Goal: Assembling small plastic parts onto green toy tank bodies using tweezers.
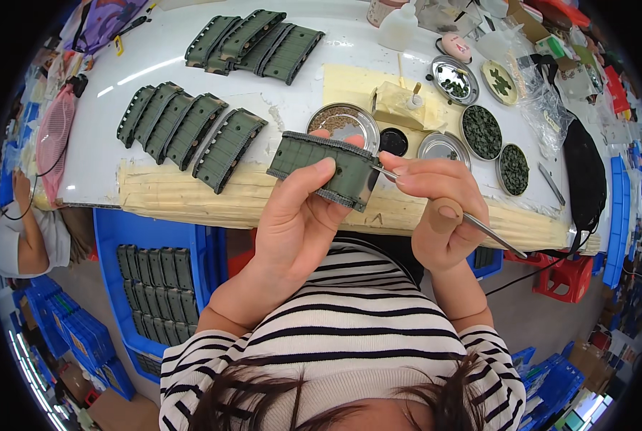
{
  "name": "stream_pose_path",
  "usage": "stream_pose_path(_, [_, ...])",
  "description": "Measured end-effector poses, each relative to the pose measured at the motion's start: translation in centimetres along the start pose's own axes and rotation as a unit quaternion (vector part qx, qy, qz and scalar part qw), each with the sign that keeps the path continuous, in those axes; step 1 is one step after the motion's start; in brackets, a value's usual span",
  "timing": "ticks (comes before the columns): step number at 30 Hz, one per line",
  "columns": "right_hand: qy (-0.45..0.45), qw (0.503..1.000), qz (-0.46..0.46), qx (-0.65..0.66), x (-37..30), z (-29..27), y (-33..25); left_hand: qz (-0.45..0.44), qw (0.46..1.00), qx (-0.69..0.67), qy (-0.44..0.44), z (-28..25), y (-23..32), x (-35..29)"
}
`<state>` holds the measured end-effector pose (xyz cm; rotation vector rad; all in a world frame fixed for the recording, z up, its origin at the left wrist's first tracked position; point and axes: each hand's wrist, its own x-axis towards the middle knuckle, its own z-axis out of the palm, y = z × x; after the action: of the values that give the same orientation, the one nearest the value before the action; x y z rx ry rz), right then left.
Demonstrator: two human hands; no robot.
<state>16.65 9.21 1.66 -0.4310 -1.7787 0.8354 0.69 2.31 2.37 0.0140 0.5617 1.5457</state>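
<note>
My left hand (pixel 296 215) grips a curved green camouflage plastic panel (pixel 308 159) with ribbed edges, thumb on its face and fingers behind. The panel is held up above the table's near edge. My right hand (pixel 443 197) is closed round a slim metal tool (pixel 490 231), its thin tip at the panel's right end. Whether the tool is a pick or tweezers I cannot tell. A tan finger cover (pixel 446 213) sits on one right finger. Just beyond the panel are a round tin of small brown bits (pixel 342 123) and a black round lid (pixel 393 142).
Similar panels stand in rows (pixel 173 129) at left and in a stack (pixel 256 44) farther back. Tins of dark green pieces (pixel 482 132), a wrapped block with a nozzle (pixel 407 104) and tweezers (pixel 551 183) lie right. A blue crate (pixel 109 244) below left holds more panels.
</note>
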Motion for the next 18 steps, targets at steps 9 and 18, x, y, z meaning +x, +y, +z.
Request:
stream_pose_path(9, [0.008,1.000,-0.019,-0.002,-0.33,0.22,0.23,-0.004,1.000,-0.022,-0.005,-0.35,-0.25,0.02])
stream_pose_path(18, [-0.010,1.000,-0.005,-0.014,-0.29,-0.06,-0.12,0.043,0.997,0.057,-0.002,0.04,-0.38,-0.20])
